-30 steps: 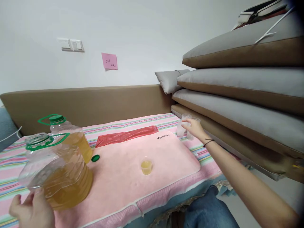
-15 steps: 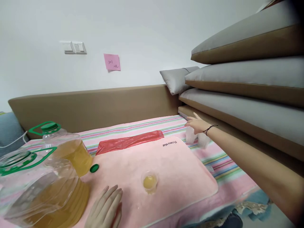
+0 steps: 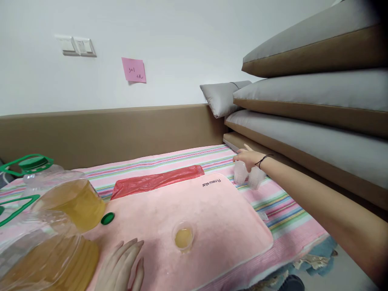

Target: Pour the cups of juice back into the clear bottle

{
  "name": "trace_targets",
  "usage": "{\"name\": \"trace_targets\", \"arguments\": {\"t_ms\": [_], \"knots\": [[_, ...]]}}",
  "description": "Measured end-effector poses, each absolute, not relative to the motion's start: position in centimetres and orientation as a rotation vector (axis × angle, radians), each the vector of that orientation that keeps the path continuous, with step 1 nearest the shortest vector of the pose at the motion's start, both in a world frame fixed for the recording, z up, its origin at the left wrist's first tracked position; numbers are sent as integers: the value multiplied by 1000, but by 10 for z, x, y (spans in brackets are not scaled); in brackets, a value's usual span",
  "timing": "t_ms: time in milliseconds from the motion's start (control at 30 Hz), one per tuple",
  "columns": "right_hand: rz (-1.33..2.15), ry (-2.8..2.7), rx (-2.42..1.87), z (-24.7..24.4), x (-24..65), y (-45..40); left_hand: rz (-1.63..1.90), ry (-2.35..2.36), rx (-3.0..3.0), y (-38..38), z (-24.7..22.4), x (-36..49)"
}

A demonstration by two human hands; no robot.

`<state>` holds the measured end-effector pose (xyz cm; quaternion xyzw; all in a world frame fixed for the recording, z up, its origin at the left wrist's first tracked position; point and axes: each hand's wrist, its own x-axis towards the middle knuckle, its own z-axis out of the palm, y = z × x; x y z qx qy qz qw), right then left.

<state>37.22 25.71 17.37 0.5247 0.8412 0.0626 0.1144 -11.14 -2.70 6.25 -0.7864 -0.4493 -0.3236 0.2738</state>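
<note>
Plastic cup (image 3: 183,237) holds yellow liquid, apparently shallow.

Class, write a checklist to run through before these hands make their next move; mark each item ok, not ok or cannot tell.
1. Filled cup upright on the pink mat: ok.
2. Left hand free: ok, empty.
3. Farther jug capped: ok.
4. Loose green cap on a jug: not ok, lies on the mat.
5. Right hand firmly gripping the clear cups: cannot tell.

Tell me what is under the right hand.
Clear plastic cups show under the right hand; it covers part of their tops, hiding whatever is directly beneath the palm.
</note>
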Motion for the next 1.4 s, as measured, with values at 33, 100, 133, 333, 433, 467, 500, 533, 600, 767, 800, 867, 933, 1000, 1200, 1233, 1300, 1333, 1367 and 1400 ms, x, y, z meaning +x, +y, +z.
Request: {"name": "trace_targets", "arguments": {"t_ms": [33, 100, 133, 333, 433, 467, 500, 533, 600, 767, 800, 867, 933, 1000, 1200, 1233, 1300, 1333, 1367, 1400], "knots": [[186, 2476, 1544, 174, 372, 256, -870, -1213, -2116, -27, 63, -110], [192, 2501, 1546, 176, 373, 254, -878, -1222, -2110, -27, 65, -108], [195, 2515, 1543, 179, 374, 253, -889, -1224, -2107, -27, 66, -107], [229, 2570, 1551, 195, 375, 246, -923, -1224, -2109, -27, 68, -105], [242, 2571, 1550, 198, 370, 241, -927, -1226, -2103, -27, 70, -103], [249, 2571, 1548, 200, 369, 239, -933, -1227, -2100, -27, 71, -101], [260, 2571, 1546, 202, 367, 237, -939, -1228, -2098, -26, 72, -100], [274, 2570, 1547, 205, 365, 236, -946, -1230, -2096, -26, 74, -100], [306, 2565, 1553, 214, 363, 234, -957, -1234, -2096, -26, 75, -99], [374, 2568, 1585, 244, 357, 218, -990, -1260, -2136, -28, 71, -97], [384, 2604, 1581, 248, 356, 209, -1012, -1254, -2146, -29, 71, -94], [378, 2744, 1546, 250, 352, 184, -1091, -1230, -2163, -34, 75, -84], [297, 2948, 1487, 246, 345, 148, -1180, -1202, -2186, -38, 87, -64], [59, 3134, 1513, 235, 335, 107, -1205, -1176, -2239, -38, 104, -35], [-723, 3425, 1648, 199, 294, 19, -1246, -1206, -2392, -17, 161, 57], [-780, 3439, 1690, 195, 289, 13, -1224, -1190, -2422, -13, 166, 66], [-866, 3459, 1770, 190, 281, 7, -1177, -1158, -2470, -7, 174, 77], [-905, 3465, 1799, 189, 279, 6, -1160, -1151, -2489, -5, 176, 79], [-943, 3472, 1823, 188, 278, 5, -1153, -1149, -2505, -3, 177, 80], [-979, 3476, 1842, 187, 277, 5, -1154, -1151, -2518, -2, 178, 81]]}}
